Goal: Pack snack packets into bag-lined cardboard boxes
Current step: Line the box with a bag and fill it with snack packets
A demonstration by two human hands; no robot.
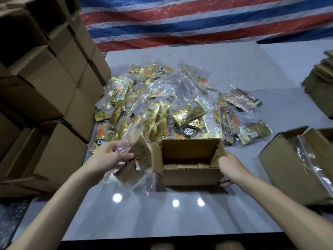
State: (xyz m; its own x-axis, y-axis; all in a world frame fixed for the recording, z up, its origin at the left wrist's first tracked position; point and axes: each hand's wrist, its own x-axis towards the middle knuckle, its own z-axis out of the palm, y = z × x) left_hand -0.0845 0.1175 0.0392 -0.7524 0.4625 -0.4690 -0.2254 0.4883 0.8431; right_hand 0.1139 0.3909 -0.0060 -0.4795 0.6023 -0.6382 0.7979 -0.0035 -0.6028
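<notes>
Both forearms reached forward over the grey table (162, 222), bare to the elbow, and converged on an open cardboard box (191, 175) that stood near the middle of the tabletop with its top flaps up and its bottom flaps showing inside.

The right hand (228, 166) was turned back-up against the box's near right corner. Its thumb lay along the upper edge of the right wall and its fingers were wrapped down round that side, so it gripped the box.

The left hand (111, 156) was raised just left of the box, palm turned inward. Its thumb was closed across the fingers onto a clear bag (138, 152). The bag held brownish packets, was blurred, and hung from the pinch with its lower end close to the table, beside the box's left flap. Whether it touched the flap could not be told.

Behind the box, a heap of snack packets (158, 109), gold and orange inside transparent bags, was spread across the table. Stacked cartons (45, 87) rose along the left edge. To the right stood a bag-lined box (284, 165), tilted, with plastic spilling out of its mouth, and further back lay a pile of flat cardboard (320, 82). A striped tarpaulin (198, 20) in red, white and blue hung behind the table
</notes>
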